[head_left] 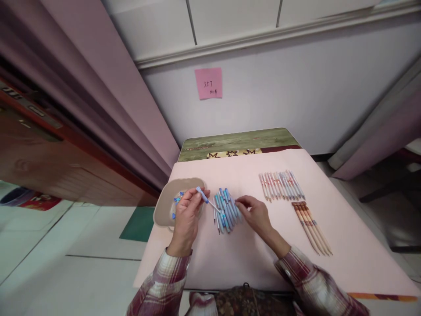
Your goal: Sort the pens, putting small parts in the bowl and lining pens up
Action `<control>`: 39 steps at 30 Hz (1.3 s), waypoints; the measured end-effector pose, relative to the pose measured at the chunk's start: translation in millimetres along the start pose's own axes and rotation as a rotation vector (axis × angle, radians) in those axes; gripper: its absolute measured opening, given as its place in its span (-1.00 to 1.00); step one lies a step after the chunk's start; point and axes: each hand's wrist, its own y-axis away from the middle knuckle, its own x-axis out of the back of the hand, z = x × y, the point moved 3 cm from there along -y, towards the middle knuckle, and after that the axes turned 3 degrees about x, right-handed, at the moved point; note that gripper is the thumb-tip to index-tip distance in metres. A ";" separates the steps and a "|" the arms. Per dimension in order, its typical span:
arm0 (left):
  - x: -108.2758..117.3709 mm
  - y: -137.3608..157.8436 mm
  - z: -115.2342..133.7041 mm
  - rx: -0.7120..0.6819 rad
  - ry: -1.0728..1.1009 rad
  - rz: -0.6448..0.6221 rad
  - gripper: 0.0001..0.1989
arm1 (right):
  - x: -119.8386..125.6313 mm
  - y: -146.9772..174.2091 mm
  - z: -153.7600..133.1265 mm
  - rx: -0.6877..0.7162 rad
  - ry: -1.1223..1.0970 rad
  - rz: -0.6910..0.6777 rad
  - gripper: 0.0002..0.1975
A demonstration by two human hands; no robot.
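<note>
My left hand (188,210) is closed, pinching a blue pen top (202,194) with a thin white refill (214,205) sticking out of it, pointing right and down. It is held above the right rim of a beige plastic basin (161,206). Several small blue pieces (177,199) lie in the basin. My right hand (258,214) has its thumb and fingertips closed at the right edge of a pile of blue pens (224,213), on what looks like a blurred light blue pen barrel (235,210). Bare refills lie along the pile's left side.
On the pink-covered table (256,259), pale patterned pens (281,185) lie in a row at the right. Several brown-topped pens (311,228) lie in front of them. A pink note (208,83) is stuck to the wall behind. A curtain hangs on the left.
</note>
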 end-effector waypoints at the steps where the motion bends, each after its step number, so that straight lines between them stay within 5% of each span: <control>1: 1.8 -0.2 -0.4 0.012 0.017 0.004 -0.79 | -7.9 1.7 -0.9 0.014 0.094 -0.053 -0.84; 8: 6.7 0.2 -3.5 0.086 0.084 0.011 -0.76 | -69.2 -7.5 -25.4 0.137 0.617 -0.385 -0.74; 18: 3.8 -0.8 -14.1 0.130 0.063 -0.049 -0.76 | -111.4 -26.6 -32.6 0.067 0.690 -0.488 -0.72; 24: -3.4 0.0 -16.8 0.144 0.054 -0.070 -0.77 | -68.0 -35.7 -26.0 -0.068 0.671 -0.324 -0.74; 28: -11.2 0.5 -22.7 0.177 0.037 -0.110 -0.80 | -10.1 -44.8 -19.5 -0.202 -0.019 -0.138 -0.78; 31: -22.8 2.2 -30.0 0.219 0.022 -0.184 -0.82 | 21.1 -48.7 -35.1 -0.173 -0.511 -0.029 -0.77; 34: -34.6 5.8 -35.0 0.260 -0.002 -0.243 -0.81 | 32.9 -49.9 -57.6 -0.047 -0.682 0.008 -0.78; 39: -41.1 11.1 -35.7 0.273 -0.017 -0.256 -0.79 | 24.3 -48.6 -63.7 0.008 -0.612 -0.058 -0.75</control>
